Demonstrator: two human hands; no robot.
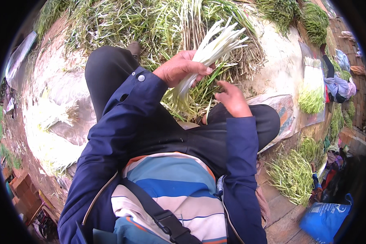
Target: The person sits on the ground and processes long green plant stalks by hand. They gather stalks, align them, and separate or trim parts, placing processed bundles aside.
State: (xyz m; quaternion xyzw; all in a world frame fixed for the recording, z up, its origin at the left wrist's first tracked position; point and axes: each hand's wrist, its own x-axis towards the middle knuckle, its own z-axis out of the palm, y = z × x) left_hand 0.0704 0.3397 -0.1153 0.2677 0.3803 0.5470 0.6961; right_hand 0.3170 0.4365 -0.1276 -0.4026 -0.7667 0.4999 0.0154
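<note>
My left hand [187, 68] is shut around a bunch of pale leafy stalks [218, 42], which look like blanched chives. Their white ends fan out up and to the right, and the yellow-green leaf tips hang below my fist. Lower and to the right, my right hand [234, 99] hovers over my bent knee, slightly blurred, its thumb and forefinger apart with nothing seen between them. Beneath both hands, between my legs, lie loose green leaves [198, 105]. Just beyond the bunch is a row of unstripped stalks with brownish stems [191, 30].
A wide heap of green leaves [116, 24] spreads ahead. Sorted pale bunches lie on plastic sheeting at left [61, 114] and right [312, 87]. Another leafy pile [292, 177] and a blue bag [326, 218] sit at lower right. Another person [338, 85] is at the right edge.
</note>
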